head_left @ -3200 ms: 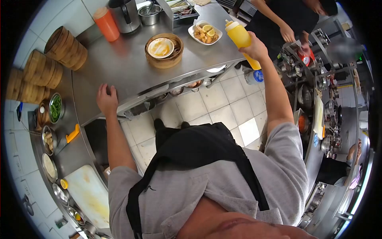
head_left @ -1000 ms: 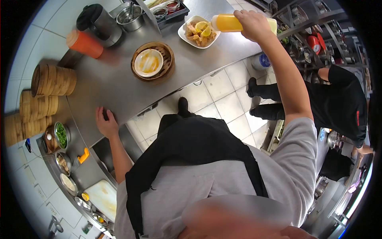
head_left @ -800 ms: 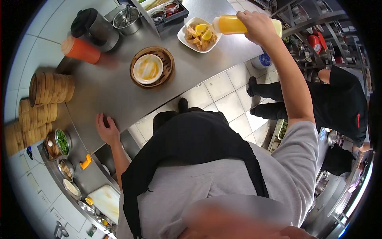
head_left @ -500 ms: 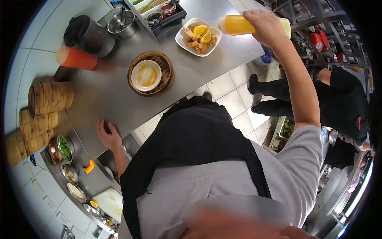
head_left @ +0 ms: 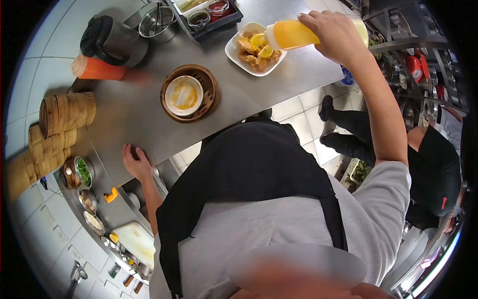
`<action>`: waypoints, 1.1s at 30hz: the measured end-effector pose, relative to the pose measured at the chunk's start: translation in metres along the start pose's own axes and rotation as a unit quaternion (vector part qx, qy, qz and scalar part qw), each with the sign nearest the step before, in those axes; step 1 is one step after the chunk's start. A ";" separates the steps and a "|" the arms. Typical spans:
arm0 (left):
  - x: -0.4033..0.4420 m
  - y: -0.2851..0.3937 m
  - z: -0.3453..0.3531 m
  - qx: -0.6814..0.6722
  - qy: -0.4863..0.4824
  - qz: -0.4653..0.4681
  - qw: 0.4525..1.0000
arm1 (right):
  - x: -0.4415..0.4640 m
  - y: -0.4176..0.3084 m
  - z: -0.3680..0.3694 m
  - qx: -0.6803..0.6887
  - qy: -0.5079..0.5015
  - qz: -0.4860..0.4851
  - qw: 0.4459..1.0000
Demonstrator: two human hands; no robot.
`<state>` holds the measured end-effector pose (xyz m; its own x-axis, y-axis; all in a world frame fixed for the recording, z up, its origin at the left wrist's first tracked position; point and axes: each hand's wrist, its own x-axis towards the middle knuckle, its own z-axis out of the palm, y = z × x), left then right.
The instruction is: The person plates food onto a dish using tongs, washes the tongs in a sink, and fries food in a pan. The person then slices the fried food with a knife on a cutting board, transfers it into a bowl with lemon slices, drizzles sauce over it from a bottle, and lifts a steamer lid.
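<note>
My right hand (head_left: 338, 37) is wrapped round a yellow squeeze bottle (head_left: 294, 35), held nearly sideways with its cap over the right rim of a white square dish (head_left: 233, 54). Golden fried pieces (head_left: 248, 47) and lemon slices (head_left: 265, 52) fill that dish. Whether sauce is leaving the nozzle I cannot make out. My left hand (head_left: 136, 163) rests on the front edge of the steel counter (head_left: 149, 132), fingers apart and holding nothing. Between the hands stands a round bamboo steamer (head_left: 211, 93) holding a sauce-stained white bowl (head_left: 184, 94).
An orange-red squeeze bottle (head_left: 99, 68), a dark jug (head_left: 114, 42) and a steel pot (head_left: 157, 25) stand at the back. A black tray (head_left: 214, 25) holds sauce jars. Stacked bamboo steamers (head_left: 67, 113) are at left. A person in black (head_left: 430, 174) is at right.
My right hand has brought the squeeze bottle left, so its cap now overlaps the dish's rim. A thin stream at the nozzle no longer shows. My left hand stays on the counter edge.
</note>
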<state>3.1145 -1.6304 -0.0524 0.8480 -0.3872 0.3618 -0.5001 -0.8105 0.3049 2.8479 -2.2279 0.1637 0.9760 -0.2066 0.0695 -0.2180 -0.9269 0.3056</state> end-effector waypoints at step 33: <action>-0.004 -0.003 0.007 0.047 0.029 -0.014 0.998 | 0.007 0.002 -0.014 0.009 -0.036 -0.073 0.997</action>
<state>3.1138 -1.6298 -0.0609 0.8485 -0.3400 0.4056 -0.4553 -0.8596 0.2318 2.8546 -2.2271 0.1779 0.9950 -0.0904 -0.0437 -0.0739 -0.9541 0.2902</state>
